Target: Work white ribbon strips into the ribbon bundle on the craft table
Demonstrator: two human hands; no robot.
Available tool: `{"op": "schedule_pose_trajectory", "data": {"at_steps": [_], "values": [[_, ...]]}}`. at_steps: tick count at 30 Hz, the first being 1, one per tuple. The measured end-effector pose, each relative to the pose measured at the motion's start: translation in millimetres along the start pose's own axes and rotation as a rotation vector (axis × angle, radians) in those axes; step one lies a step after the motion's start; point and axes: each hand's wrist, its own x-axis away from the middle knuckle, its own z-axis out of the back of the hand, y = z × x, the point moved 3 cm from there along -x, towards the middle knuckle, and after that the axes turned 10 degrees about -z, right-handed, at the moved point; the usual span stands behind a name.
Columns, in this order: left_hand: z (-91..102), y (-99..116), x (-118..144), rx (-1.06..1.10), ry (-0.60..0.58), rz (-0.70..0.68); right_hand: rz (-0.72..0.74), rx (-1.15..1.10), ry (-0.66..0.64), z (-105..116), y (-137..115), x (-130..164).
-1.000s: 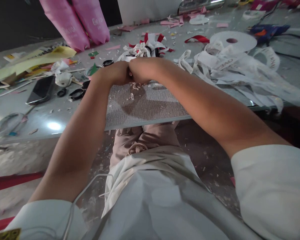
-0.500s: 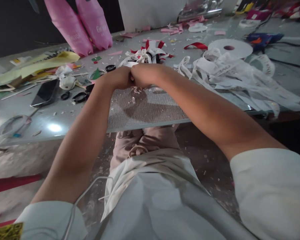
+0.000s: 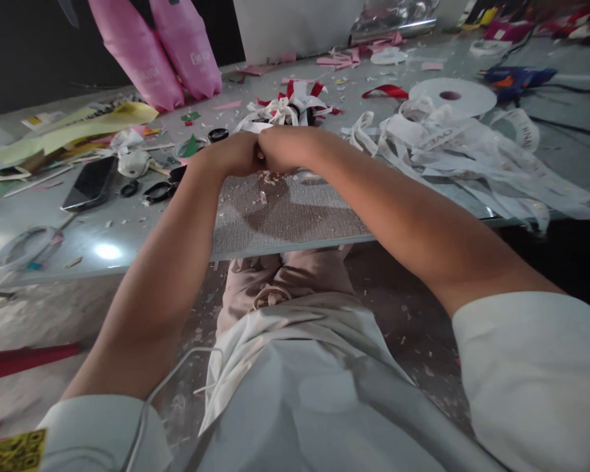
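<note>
Over the grey mat our two fists, left hand and right hand, press together; whatever they grip is hidden, so we cannot tell its axis.

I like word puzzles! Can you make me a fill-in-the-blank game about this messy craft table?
1. The left hand and the right hand are pressed ____ above the grey mat.
2. The phone lies on the person's ____ side.
3. The two bags at the far edge of the table are ____.
4. The big flat roll of ribbon is ____.

Missing words: together; left; pink; white
</note>
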Motion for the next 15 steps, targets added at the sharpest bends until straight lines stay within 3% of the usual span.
{"op": "schedule_pose_trajectory", "data": {"at_steps": [15], "values": [[1.2,2.0,1.4,0.026,0.018,-0.005,-0.041,-0.054,0.033,0.4,-0.1,0.5]]}}
